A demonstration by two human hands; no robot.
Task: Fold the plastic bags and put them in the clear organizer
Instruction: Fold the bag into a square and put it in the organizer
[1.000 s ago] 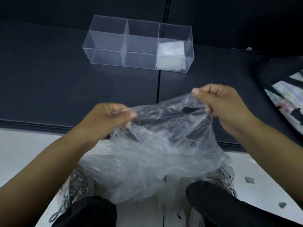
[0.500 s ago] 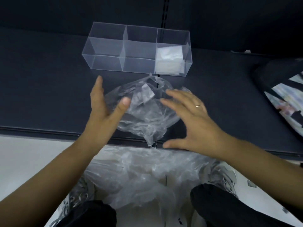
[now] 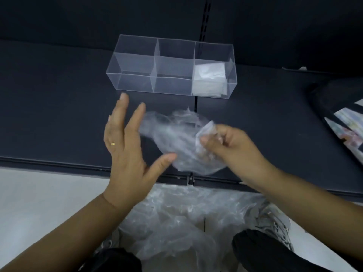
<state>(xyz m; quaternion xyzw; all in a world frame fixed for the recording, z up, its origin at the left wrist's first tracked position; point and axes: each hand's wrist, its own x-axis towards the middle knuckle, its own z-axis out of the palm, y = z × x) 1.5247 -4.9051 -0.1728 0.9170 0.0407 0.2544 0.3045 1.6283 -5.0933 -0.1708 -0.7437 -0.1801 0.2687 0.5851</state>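
A crumpled clear plastic bag (image 3: 176,138) lies on the dark shelf (image 3: 59,114) in front of the clear organizer (image 3: 137,61). My right hand (image 3: 229,146) pinches the bag's right edge between thumb and curled fingers. My left hand (image 3: 127,150) is spread with straight fingers at the bag's left side, thumb near its lower edge. The organizer has three sections; folded bags (image 3: 210,79) fill the right one, the other two hold nothing. A heap of loose clear bags (image 3: 176,222) lies on the floor below the shelf edge.
A dark bag with a patterned panel (image 3: 341,122) sits on the shelf at the far right. My knees and shoes (image 3: 275,228) are beside the heap on the pale floor. The shelf's front edge (image 3: 78,167) runs across the middle.
The bag went from held up in both hands to lying on the shelf. My right hand now pinches its right edge, and my left hand has spread wider at its left.
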